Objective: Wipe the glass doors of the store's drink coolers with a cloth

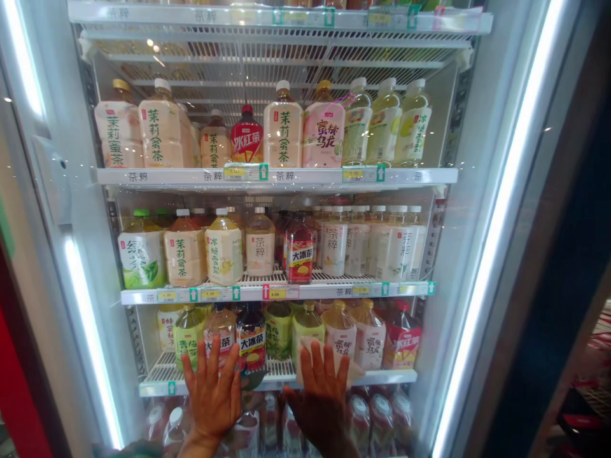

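Note:
I face a drinks fridge behind a shut glass door point(470, 210). My left hand point(213, 395) lies flat on the glass low down, fingers spread and holding nothing. My right hand point(323, 399) also lies flat with its fingers stretched, pressing a whitish cloth point(307, 351) against the glass. Behind the hands stands the lower shelf point(160, 380) with green, dark and pale tea bottles, among them a dark bottle with a yellow label point(251, 343) between the two hands.
Two higher shelves point(277, 176) point(305, 291) carry rows of tea bottles, including a red-labelled one point(247, 137). Lit strips run down the door frame on the left point(90, 331) and right point(501, 222). More bottles point(382, 413) show dimly below the hands.

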`<action>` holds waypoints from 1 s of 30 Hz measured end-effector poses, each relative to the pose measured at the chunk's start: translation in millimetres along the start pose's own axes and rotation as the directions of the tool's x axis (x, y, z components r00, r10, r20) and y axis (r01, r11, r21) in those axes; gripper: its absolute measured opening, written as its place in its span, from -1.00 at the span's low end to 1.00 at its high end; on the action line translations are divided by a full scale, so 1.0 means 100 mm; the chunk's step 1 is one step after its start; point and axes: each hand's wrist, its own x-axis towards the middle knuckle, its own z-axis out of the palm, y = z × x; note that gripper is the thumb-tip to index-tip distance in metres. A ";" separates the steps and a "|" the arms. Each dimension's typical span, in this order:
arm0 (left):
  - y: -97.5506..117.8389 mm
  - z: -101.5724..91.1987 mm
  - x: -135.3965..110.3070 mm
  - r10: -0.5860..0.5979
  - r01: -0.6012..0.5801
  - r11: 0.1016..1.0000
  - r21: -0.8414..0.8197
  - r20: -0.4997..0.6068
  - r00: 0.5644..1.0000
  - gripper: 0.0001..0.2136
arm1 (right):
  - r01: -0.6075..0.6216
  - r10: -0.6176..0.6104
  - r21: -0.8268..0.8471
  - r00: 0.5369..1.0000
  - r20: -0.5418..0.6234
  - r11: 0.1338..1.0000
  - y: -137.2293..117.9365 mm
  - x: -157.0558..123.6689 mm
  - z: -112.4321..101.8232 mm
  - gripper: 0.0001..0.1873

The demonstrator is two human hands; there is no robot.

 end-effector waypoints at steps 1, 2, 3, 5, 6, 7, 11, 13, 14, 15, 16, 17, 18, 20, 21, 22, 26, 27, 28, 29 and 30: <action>0.00 0.00 0.00 -0.004 0.004 1.000 -0.005 0.000 1.000 -0.34 | 0.011 -0.010 -0.004 1.000 0.013 1.000 -0.02 -0.12 0.01 -0.14; 0.00 -0.01 0.00 -0.010 0.010 1.000 -0.011 0.004 1.000 -0.34 | 0.021 -0.020 -0.003 0.999 0.024 1.000 -0.03 -0.20 0.00 -0.13; 0.00 -0.01 0.00 -0.015 0.015 1.000 -0.016 0.009 1.000 -0.34 | 0.028 -0.028 -0.001 0.999 0.033 1.000 -0.02 -0.22 -0.02 -0.11; 0.01 -0.02 0.00 -0.020 0.020 1.000 -0.024 0.016 1.000 -0.34 | 0.030 -0.030 0.016 0.999 0.040 0.999 0.04 -0.07 -0.10 -0.11; 0.01 -0.03 0.01 -0.020 0.021 0.999 -0.025 0.019 1.000 -0.33 | 0.018 -0.019 0.031 0.999 0.037 0.999 0.09 0.08 -0.15 -0.12; 0.02 -0.04 0.01 -0.019 0.020 0.999 -0.026 0.020 1.000 -0.32 | -0.002 0.000 0.048 0.999 0.033 0.999 0.16 0.27 -0.21 -0.14; 0.03 -0.05 0.04 -0.010 0.010 1.000 -0.023 0.006 1.000 -0.33 | -0.066 0.064 0.101 0.998 0.023 0.993 0.41 1.03 -0.40 -0.16; 0.03 -0.04 0.04 -0.002 0.002 1.000 -0.013 0.001 1.000 -0.34 | -0.069 0.068 0.098 0.998 0.011 0.993 0.47 1.17 -0.41 -0.15; 0.03 -0.03 0.04 -0.001 0.001 1.000 -0.007 0.001 1.000 -0.34 | -0.068 0.068 0.090 0.998 -0.001 0.994 0.46 1.16 -0.39 -0.14; 0.03 -0.03 0.04 0.000 0.000 1.000 -0.004 -0.001 1.000 -0.35 | -0.070 0.071 0.077 0.997 -0.014 0.995 0.44 1.09 -0.35 -0.14; 0.03 -0.02 0.04 -0.001 0.001 1.000 -0.003 -0.005 1.000 -0.35 | -0.076 0.078 0.062 0.997 -0.023 0.995 0.41 0.97 -0.30 -0.13; 0.03 -0.02 0.04 -0.001 0.001 1.000 -0.005 -0.007 1.000 -0.36 | -0.084 0.086 0.045 0.996 -0.027 0.995 0.37 0.81 -0.25 -0.12; 0.03 -0.01 0.04 -0.001 0.001 1.000 -0.007 -0.009 1.000 -0.36 | -0.087 0.088 0.028 0.996 -0.030 0.996 0.32 0.64 -0.20 -0.10; 0.03 -0.01 0.05 -0.001 0.001 1.000 -0.008 -0.010 1.000 -0.35 | -0.081 0.081 0.005 0.996 -0.024 0.997 0.23 0.28 -0.11 -0.08; 0.03 -0.02 0.05 -0.001 0.001 1.000 -0.007 -0.008 1.000 -0.34 | -0.074 0.074 -0.001 0.997 -0.016 0.997 0.20 0.13 -0.08 -0.07; 0.03 -0.02 0.05 -0.001 0.001 1.000 -0.006 -0.006 1.000 -0.33 | -0.065 0.065 -0.002 0.998 -0.011 0.998 0.17 0.01 -0.07 -0.08; 0.03 -0.03 0.05 -0.007 0.007 1.000 -0.023 0.000 1.000 -0.34 | -0.063 0.063 0.018 0.998 0.019 0.998 0.18 0.00 -0.14 -0.11; 0.03 -0.04 0.05 -0.010 0.010 0.999 -0.031 0.001 1.000 -0.34 | -0.069 0.068 0.026 0.997 0.027 0.997 0.21 0.13 -0.18 -0.12; 0.03 -0.04 0.05 -0.012 0.012 0.999 -0.038 0.000 1.000 -0.35 | -0.078 0.077 0.035 0.997 0.032 0.996 0.24 0.29 -0.22 -0.13; 0.03 -0.04 0.05 -0.014 0.013 0.999 -0.045 -0.003 1.000 -0.35 | -0.088 0.086 0.044 0.996 0.033 0.995 0.27 0.48 -0.27 -0.14; 0.03 -0.04 0.05 -0.015 0.015 0.999 -0.048 -0.005 1.000 -0.35 | -0.097 0.095 0.052 0.995 0.026 0.994 0.31 0.67 -0.31 -0.14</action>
